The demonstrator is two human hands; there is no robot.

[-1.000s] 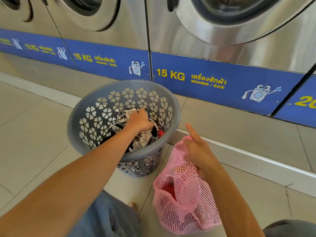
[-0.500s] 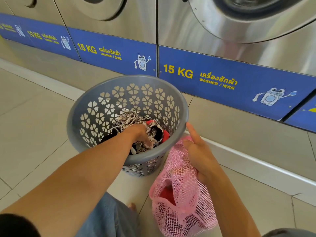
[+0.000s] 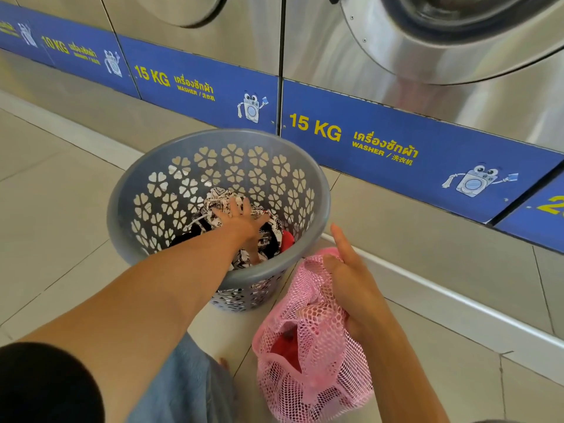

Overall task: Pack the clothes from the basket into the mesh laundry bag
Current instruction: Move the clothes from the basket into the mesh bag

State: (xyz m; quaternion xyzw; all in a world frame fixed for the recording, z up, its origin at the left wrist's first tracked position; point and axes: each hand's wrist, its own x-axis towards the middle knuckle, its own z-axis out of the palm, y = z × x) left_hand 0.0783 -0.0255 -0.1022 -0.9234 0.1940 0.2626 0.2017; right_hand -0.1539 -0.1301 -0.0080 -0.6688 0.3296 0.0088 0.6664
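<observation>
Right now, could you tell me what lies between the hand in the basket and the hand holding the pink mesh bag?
In the head view, only the grey basket's near-right rim separates the left hand from the right hand.

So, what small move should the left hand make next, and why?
Probably curl its fingers round the black-and-white cloth and lift it. The left hand lies open on that cloth inside the grey basket, while the right hand holds the pink mesh bag beside it.
</observation>
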